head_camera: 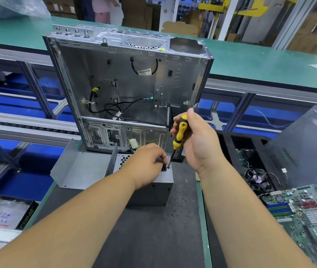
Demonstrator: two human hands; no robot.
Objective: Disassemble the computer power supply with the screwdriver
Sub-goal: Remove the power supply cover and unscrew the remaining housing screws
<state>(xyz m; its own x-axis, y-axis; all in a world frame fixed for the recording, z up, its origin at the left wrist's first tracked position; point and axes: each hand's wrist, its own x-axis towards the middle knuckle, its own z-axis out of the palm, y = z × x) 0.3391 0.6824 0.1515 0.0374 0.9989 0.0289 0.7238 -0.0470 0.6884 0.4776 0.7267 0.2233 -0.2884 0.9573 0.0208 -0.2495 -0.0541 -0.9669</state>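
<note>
An empty computer case (126, 89) stands upright at the far edge of the desk (153, 229), with the grey power supply (159, 190) on the desk just in front of it. The left hand (146, 165) rests on the supply's top, fingers (162, 158) curled over its far edge. The right hand (196, 140) grips the yellow-and-black screwdriver (180, 135) — fingers wrapped round the handle, tip down at the supply's far right corner.

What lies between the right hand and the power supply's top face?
In the head view, only the screwdriver spans it: the right hand grips its yellow handle, and its shaft runs down to the power supply.
</note>
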